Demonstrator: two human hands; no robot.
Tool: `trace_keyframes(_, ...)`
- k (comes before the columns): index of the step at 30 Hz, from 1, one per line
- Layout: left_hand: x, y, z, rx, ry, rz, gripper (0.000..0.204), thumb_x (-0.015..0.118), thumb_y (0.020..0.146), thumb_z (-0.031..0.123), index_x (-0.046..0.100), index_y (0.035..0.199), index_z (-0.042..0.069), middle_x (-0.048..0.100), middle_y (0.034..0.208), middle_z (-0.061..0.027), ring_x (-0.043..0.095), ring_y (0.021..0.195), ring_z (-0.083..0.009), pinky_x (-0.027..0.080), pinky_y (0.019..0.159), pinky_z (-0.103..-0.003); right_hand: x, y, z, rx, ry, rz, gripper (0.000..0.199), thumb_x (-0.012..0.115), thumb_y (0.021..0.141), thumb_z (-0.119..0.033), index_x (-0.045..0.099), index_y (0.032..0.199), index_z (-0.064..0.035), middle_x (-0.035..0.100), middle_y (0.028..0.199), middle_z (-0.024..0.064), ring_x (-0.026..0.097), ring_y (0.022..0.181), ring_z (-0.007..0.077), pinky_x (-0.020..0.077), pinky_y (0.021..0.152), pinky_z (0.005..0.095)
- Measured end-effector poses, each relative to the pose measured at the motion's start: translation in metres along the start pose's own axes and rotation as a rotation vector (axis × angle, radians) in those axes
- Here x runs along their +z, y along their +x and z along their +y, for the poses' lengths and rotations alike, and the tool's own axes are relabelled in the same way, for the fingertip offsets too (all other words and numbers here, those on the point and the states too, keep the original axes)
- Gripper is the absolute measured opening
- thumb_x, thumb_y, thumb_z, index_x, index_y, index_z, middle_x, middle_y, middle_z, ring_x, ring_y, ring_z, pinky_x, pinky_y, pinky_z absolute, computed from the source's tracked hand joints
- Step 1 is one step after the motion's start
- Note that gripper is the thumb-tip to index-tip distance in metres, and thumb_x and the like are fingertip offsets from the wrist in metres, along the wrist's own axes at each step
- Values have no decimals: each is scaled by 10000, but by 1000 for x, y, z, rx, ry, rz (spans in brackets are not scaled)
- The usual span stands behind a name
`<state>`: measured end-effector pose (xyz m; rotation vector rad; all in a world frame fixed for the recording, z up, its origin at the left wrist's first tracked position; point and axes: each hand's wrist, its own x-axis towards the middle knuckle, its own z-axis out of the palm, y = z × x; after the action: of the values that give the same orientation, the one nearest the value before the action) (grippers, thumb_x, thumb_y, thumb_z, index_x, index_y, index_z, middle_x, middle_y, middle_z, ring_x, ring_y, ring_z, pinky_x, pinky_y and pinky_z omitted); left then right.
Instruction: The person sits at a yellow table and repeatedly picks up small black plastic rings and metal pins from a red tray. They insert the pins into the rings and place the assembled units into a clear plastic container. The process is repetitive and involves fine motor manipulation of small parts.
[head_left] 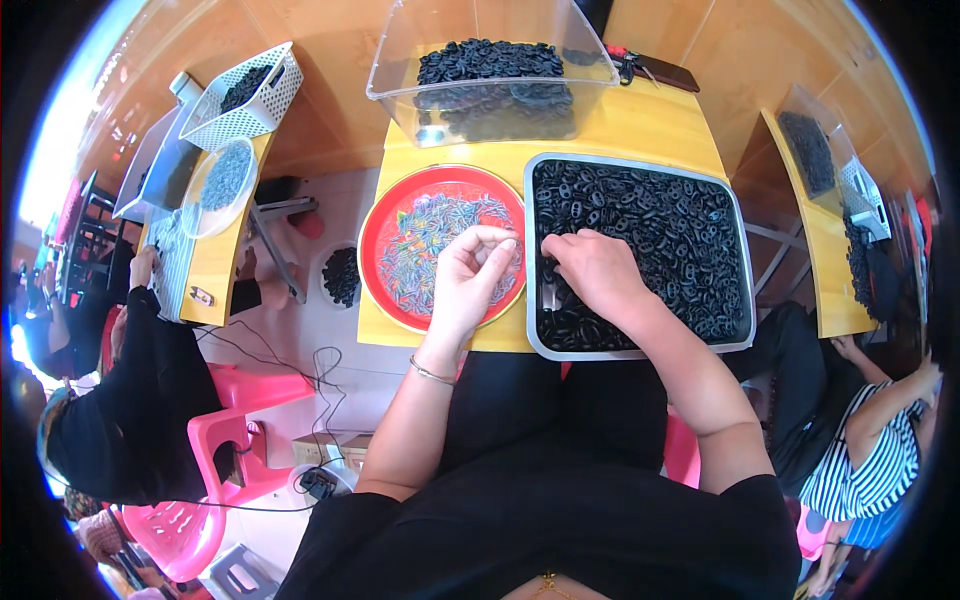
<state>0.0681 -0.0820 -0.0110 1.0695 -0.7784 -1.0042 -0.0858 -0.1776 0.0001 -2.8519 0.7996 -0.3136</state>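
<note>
Hundreds of slim little pieces, mostly blue-grey with some brighter ones, lie loose and crisscrossed in the round red tray at the left of my table. They look easy to tangle; I judge that a hurried pinch there could bring up two at once, or none.

Above that tray's right side I have my left hand, thumb and forefinger pressed together at the tips. Whether a piece sits between them I cannot tell. If one does, too hard a squeeze could make it spring away, because it would be so thin.

Farther back stands a clear bin with more black pieces in it; a long reach that way could make me knock it.

My right hand is over the left part of the grey-rimmed tray, fingers curled inward, their tips partly hidden, so I cannot say what they grip. Beneath and to the right spread the black pieces, oval and holed, heaped dark on dark; one let slip would be hard to pick out again. With the two trays side by side, a slim piece dropped between my hands could land among the black ones, and a careless wrist could nudge either rim.
</note>
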Motion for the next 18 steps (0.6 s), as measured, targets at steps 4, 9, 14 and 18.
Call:
trace_keyframes(4, 1, 1, 0, -6, -6, 15, 87, 561, 849, 49, 582, 925, 12, 594, 758, 7, 526, 664, -23, 428, 609, -155, -3, -3, 2, -1, 44, -42, 186, 636, 678, -86, 564, 848, -111, 613, 766, 32, 585, 753, 221, 486, 637, 344)
trace_keyframes(9, 6, -2, -1, -36, -2, 10, 89, 558, 846, 41, 579, 928, 10, 594, 744, 11, 522, 649, -20, 425, 606, -157, 0, -5, -1, 38, -30, -69, 175, 632, 682, -81, 578, 846, -108, 609, 758, 39, 591, 770, 227, 487, 632, 348)
trace_keyframes(14, 12, -5, -5, -31, 0, -35, 84, 559, 844, 34, 593, 917, 11, 595, 747, 14, 518, 648, -21, 420, 597, -161, -16, -16, 8, 94, 398, 130, 131, 632, 721, -59, 630, 851, -81, 590, 752, 70, 595, 696, 206, 485, 617, 282)
trace_keyframes(18, 20, -11, -7, -56, -31, -131, 86, 567, 843, 43, 607, 915, 15, 592, 757, 15, 519, 671, -25, 418, 599, -165, -33, -34, -4, 266, 1010, 204, 131, 627, 751, -10, 620, 881, -7, 602, 793, 69, 611, 691, 131, 487, 642, 246)
